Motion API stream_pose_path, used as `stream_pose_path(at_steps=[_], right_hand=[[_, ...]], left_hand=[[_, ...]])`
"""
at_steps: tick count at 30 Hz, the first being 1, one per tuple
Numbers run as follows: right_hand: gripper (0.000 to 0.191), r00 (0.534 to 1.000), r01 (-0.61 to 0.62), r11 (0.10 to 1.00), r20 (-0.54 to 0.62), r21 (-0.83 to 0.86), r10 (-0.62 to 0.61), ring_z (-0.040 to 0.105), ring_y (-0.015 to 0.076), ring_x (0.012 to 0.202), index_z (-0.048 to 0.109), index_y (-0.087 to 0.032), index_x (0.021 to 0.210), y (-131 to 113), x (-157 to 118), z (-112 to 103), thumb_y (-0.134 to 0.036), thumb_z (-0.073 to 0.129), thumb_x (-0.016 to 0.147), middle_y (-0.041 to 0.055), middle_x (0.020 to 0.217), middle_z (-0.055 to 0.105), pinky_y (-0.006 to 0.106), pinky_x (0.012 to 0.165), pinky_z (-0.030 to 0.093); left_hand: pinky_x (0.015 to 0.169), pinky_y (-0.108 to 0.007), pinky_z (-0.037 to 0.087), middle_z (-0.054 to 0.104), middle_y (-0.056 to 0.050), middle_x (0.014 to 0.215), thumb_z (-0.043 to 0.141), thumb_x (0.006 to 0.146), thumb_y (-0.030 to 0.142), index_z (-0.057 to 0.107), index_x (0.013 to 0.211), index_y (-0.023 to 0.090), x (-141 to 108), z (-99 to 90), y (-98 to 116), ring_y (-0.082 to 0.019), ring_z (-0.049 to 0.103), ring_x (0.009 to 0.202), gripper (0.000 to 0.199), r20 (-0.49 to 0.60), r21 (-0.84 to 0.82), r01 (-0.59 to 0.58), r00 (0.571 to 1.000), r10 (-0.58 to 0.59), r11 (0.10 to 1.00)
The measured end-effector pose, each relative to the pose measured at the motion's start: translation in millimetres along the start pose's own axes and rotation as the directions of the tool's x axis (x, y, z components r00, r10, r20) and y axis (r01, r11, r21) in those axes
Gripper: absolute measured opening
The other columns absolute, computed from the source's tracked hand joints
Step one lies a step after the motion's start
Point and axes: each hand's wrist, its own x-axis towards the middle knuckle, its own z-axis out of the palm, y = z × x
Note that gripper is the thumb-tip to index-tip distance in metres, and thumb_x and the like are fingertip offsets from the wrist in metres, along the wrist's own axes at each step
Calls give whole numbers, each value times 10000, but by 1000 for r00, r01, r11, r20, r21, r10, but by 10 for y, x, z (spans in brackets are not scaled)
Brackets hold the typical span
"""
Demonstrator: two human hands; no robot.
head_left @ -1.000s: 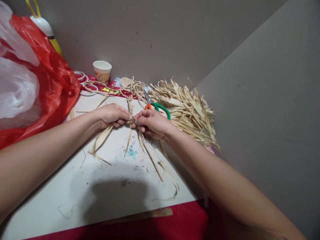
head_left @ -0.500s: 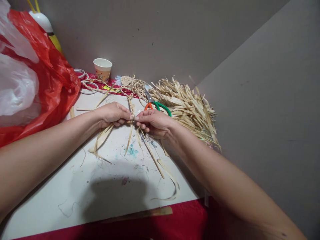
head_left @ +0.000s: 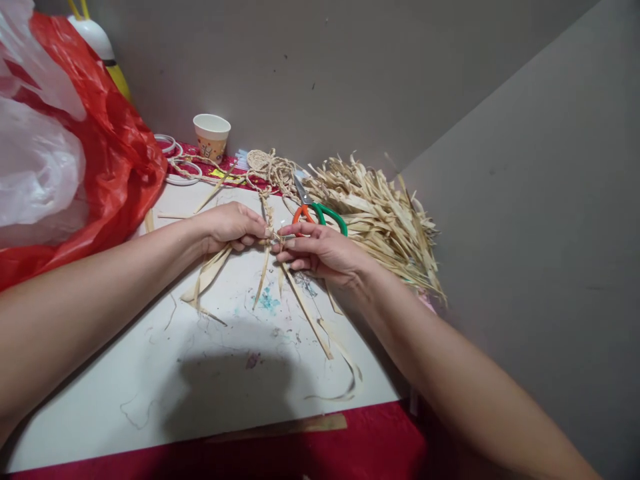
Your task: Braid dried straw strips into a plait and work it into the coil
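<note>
My left hand (head_left: 239, 228) pinches the near end of a braided cord (head_left: 267, 205) of dry, straw-coloured husk. To its right, my right hand (head_left: 320, 250) holds a loose strand of the same husk between thumb and fingers, close beside the left fingertips. Several flat strips hang from the braid toward me; one broad husk strip (head_left: 213, 275) sticks out below the left hand. Scissors (head_left: 313, 208) with one orange and one green handle lie just beyond my right hand. The braid's working end is partly hidden by the fingers.
A heap of dry husk strips (head_left: 380, 213) lies at the right, against the wall. Coiled braid (head_left: 267, 165), white rings (head_left: 184, 175) and a paper cup (head_left: 212, 137) stand at the back. A red plastic bag (head_left: 110, 133) fills the left. Scraps lie on the white board (head_left: 150, 380).
My right hand has drawn slightly away from the left, and its fingers have spread out a little around a strand. The left hand keeps its pinch. The view has shifted slightly.
</note>
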Motion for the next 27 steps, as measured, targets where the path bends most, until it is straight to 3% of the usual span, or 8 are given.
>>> stream_pose_path(at_steps=[6, 11, 16, 23, 27], right_hand=[[79, 999, 7, 998, -54, -57, -10, 637, 96, 497, 582, -108, 826, 10, 101, 117, -63, 629, 782, 52, 648, 684, 136, 406, 499], [302, 991, 104, 990, -73, -94, -111, 546, 74, 394, 492, -164, 746, 40, 156, 111, -163, 777, 646, -4, 566, 657, 121, 320, 393], [338, 955, 224, 922, -115, -316, -272, 426, 51, 298, 549, -161, 713, 88, 130, 83, -326, 815, 584, -40, 464, 586, 141, 278, 305], [210, 954, 198, 926, -153, -321, -257, 395, 52, 295, 594, -154, 758, 93, 135, 97, -258, 740, 648, -53, 422, 534, 154, 290, 277], [184, 946, 245, 924, -138, -292, -294, 396, 50, 313, 608, -150, 768, 148, 177, 84, -241, 720, 654, -54, 433, 527, 160, 307, 287]], left_hand=[[318, -142, 175, 436, 31, 376, 667, 695, 49, 619, 596, 98, -8, -5, 7, -17, 296, 308, 121, 12, 4, 1, 1000, -1, 1000], [317, -144, 173, 429, 36, 376, 688, 680, 56, 616, 591, 99, -18, 9, 22, -16, 296, 306, 122, 12, 11, 0, 1000, -1, 1000], [318, -145, 167, 418, 39, 362, 667, 689, 43, 601, 563, 98, -29, 25, 30, -13, 287, 303, 152, 3, 9, 4, 1000, -4, 1000], [320, -147, 170, 432, 39, 366, 691, 664, 63, 606, 563, 99, -44, 29, 38, -10, 286, 307, 137, 7, 29, 5, 1000, -5, 1000], [325, -147, 169, 444, 36, 375, 689, 661, 62, 593, 551, 109, -35, 22, 28, -11, 294, 311, 153, 10, 16, 4, 1000, -4, 1000]])
